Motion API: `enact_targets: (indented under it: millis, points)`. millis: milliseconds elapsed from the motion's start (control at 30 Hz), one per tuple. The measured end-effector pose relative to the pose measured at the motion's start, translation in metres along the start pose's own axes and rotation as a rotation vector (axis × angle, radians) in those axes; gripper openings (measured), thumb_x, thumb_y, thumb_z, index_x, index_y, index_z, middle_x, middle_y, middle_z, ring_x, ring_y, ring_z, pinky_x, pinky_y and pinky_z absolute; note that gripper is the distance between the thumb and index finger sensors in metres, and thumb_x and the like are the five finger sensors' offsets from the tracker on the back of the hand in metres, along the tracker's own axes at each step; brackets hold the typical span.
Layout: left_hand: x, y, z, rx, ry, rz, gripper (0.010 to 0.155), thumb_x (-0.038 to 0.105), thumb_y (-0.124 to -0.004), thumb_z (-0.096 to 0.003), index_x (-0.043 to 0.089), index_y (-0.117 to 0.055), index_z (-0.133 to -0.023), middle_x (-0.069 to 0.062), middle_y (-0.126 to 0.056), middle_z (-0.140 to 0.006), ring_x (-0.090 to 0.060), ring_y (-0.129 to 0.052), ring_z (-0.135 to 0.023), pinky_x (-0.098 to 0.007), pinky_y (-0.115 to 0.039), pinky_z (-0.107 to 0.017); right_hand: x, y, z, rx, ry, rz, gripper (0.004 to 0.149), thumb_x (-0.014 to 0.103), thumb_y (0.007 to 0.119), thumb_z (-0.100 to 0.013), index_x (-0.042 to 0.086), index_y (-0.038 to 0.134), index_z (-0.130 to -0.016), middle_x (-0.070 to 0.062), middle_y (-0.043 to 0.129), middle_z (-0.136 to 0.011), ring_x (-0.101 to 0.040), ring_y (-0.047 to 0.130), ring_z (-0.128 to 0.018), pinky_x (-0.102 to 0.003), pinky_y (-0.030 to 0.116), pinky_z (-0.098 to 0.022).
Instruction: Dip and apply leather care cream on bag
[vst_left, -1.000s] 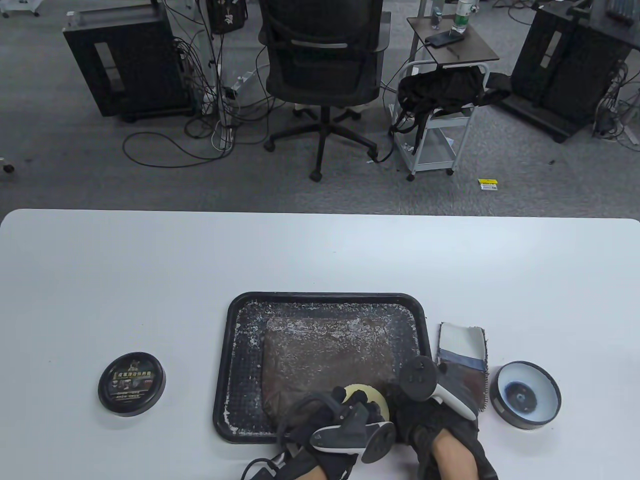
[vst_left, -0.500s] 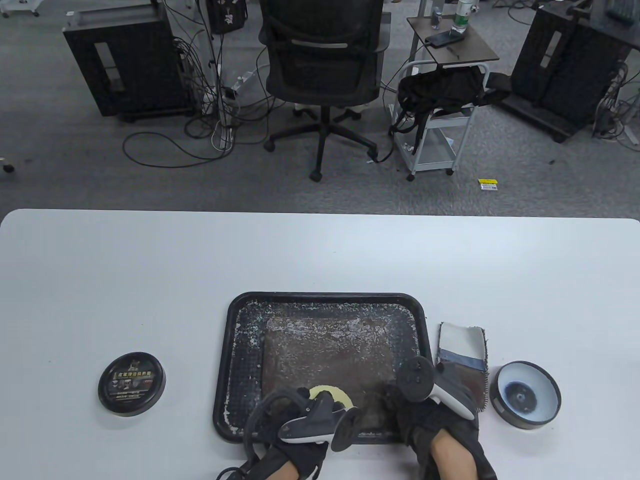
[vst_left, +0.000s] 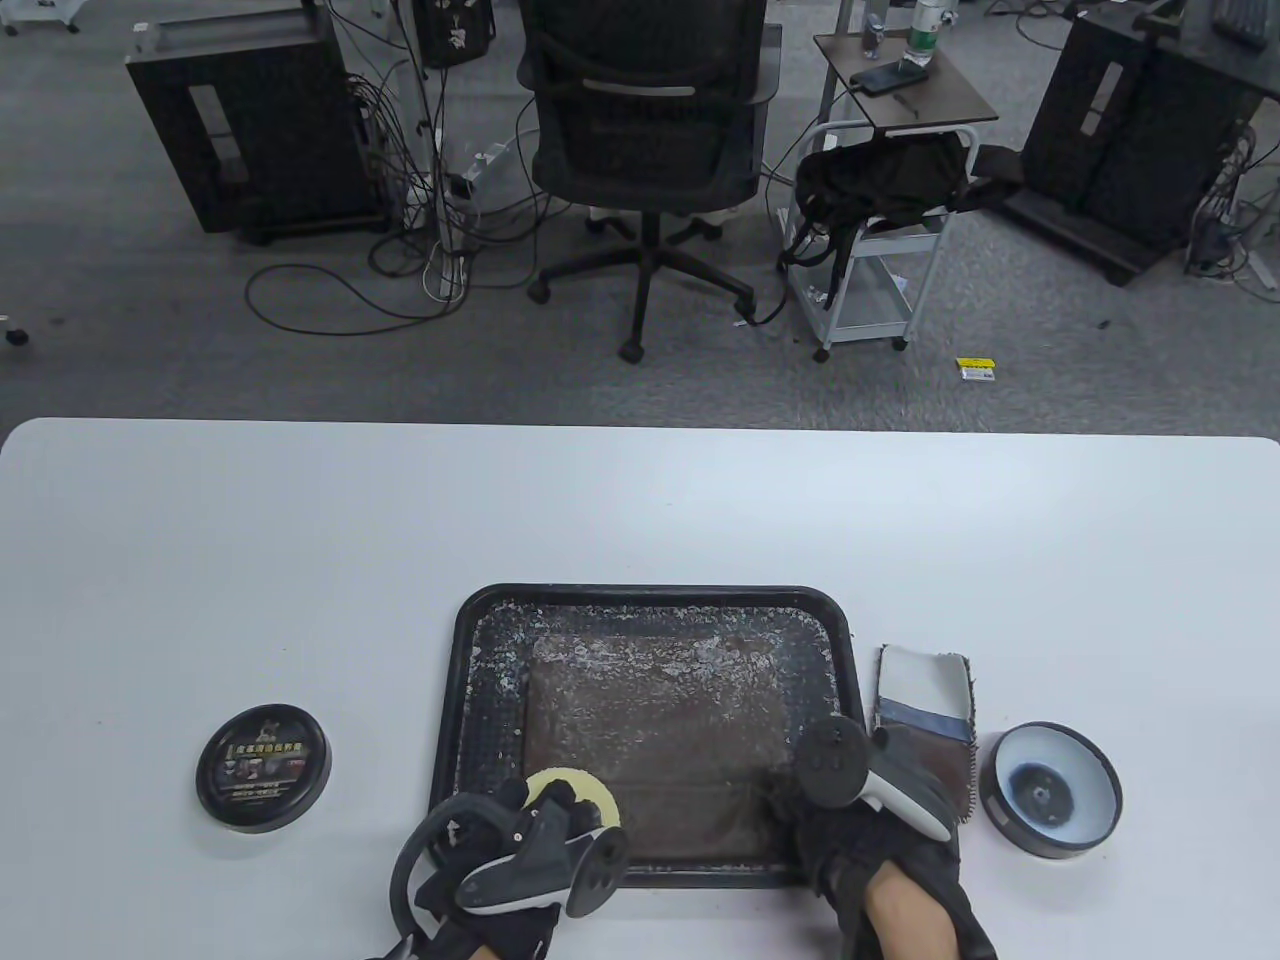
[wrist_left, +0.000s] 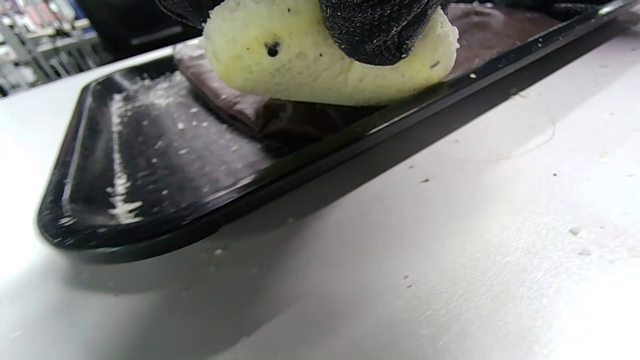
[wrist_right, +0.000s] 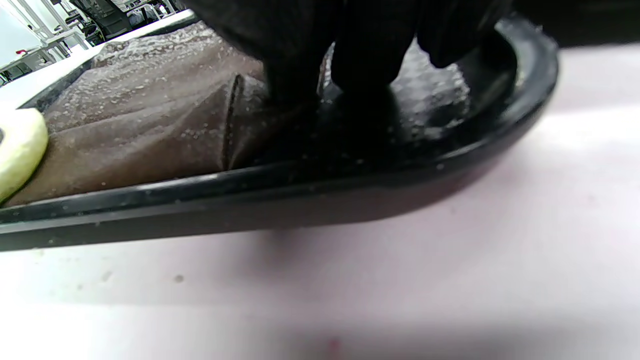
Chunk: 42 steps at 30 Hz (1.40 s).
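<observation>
The step in hand was judged to be the spreading of cream over the flat brown leather bag (vst_left: 650, 730), which lay in the black rectangular plastic tray (vst_left: 462, 640) at the near middle of the white table (vst_left: 300, 520). For this to be done well, the round pale-yellow foam applicator sponge (vst_left: 572, 788) would best be kept flat on the leather under even, moderate pressure, and the near edge worked without the sponge being run onto the tray rim, where white flecks of residue were seen. The bag would need to be held down so that it could not slide or wrinkle under the strokes.

The sponge was gripped from above by the curled fingers of the left hand (vst_left: 520, 850) and was pressed on the bag's near-left corner, just inside the rim. The right hand (vst_left: 880, 830) was set at the bag's near-right corner, its fingertips (wrist_right: 360, 75) planted there; nothing was grasped by it. The open grey cream tin (vst_left: 1050, 790) stood well to the right, its black lid (vst_left: 263, 768) to the left.
</observation>
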<state>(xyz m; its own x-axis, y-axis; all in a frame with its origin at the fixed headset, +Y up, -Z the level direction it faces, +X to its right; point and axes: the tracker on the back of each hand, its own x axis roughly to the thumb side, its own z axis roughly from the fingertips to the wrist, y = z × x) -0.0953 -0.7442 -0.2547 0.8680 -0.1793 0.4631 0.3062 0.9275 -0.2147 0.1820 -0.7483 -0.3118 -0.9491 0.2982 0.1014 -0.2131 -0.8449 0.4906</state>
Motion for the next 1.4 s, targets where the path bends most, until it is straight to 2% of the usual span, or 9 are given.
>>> enact_targets:
  millis: [200, 433, 633, 1033, 1233, 1400]
  points:
    - [-0.023, -0.008, 0.011, -0.007, 0.050, 0.028, 0.048, 0.034, -0.075, -0.0526, 0.051, -0.070, -0.097, 0.025, -0.070, -0.110, -0.008, -0.067, -0.110, -0.044, -0.060, -0.082, 0.000, 0.000, 0.000, -0.001, -0.003, -0.001, 0.066, 0.017, 0.071, -0.041, 0.014, 0.048, -0.103, 0.003, 0.075, -0.096, -0.032, 0.070, -0.092, -0.057, 0.061, -0.066]
    - [-0.039, -0.022, 0.017, 0.038, 0.048, 0.120, 0.048, 0.034, -0.075, -0.0526, 0.051, -0.069, -0.097, 0.024, -0.070, -0.109, -0.009, -0.069, -0.109, -0.043, -0.061, -0.082, 0.001, 0.000, -0.001, -0.011, 0.001, 0.002, 0.066, 0.017, 0.071, -0.041, 0.014, 0.049, -0.103, 0.003, 0.076, -0.095, -0.032, 0.071, -0.091, -0.057, 0.062, -0.066]
    - [-0.052, -0.031, 0.022, 0.019, 0.080, 0.169, 0.047, 0.034, -0.076, -0.0524, 0.050, -0.070, -0.097, 0.022, -0.072, -0.109, -0.010, -0.071, -0.108, -0.044, -0.061, -0.082, 0.002, 0.000, -0.001, -0.021, 0.003, 0.008, 0.066, 0.017, 0.071, -0.041, 0.015, 0.050, -0.103, 0.003, 0.077, -0.095, -0.031, 0.072, -0.091, -0.057, 0.062, -0.066]
    - [-0.042, -0.026, 0.021, -0.009, 0.132, 0.041, 0.047, 0.033, -0.075, -0.0526, 0.049, -0.071, -0.097, 0.022, -0.074, -0.109, -0.011, -0.072, -0.108, -0.045, -0.061, -0.082, 0.001, 0.000, -0.001, -0.046, 0.000, 0.001, 0.065, 0.018, 0.072, -0.040, 0.015, 0.053, -0.102, 0.003, 0.079, -0.093, -0.031, 0.074, -0.090, -0.056, 0.063, -0.065]
    - [-0.040, -0.023, 0.027, 0.081, 0.129, 0.043, 0.048, 0.033, -0.075, -0.0525, 0.047, -0.071, -0.098, 0.020, -0.075, -0.110, -0.014, -0.076, -0.106, -0.046, -0.063, -0.081, 0.006, -0.001, -0.002, -0.097, -0.036, 0.033, 0.063, 0.017, 0.073, -0.040, 0.014, 0.058, -0.100, -0.001, 0.084, -0.090, -0.035, 0.079, -0.086, -0.056, 0.066, -0.064]
    - [-0.043, -0.014, 0.035, 0.200, 0.127, 0.093, 0.048, 0.034, -0.074, -0.0532, 0.046, -0.069, -0.100, 0.018, -0.074, -0.111, -0.015, -0.076, -0.106, -0.046, -0.063, -0.080, 0.011, -0.002, -0.002, -0.212, -0.090, 0.068, 0.059, 0.020, 0.074, -0.040, 0.012, 0.065, -0.098, -0.006, 0.093, -0.083, -0.035, 0.091, -0.078, -0.055, 0.070, -0.061]
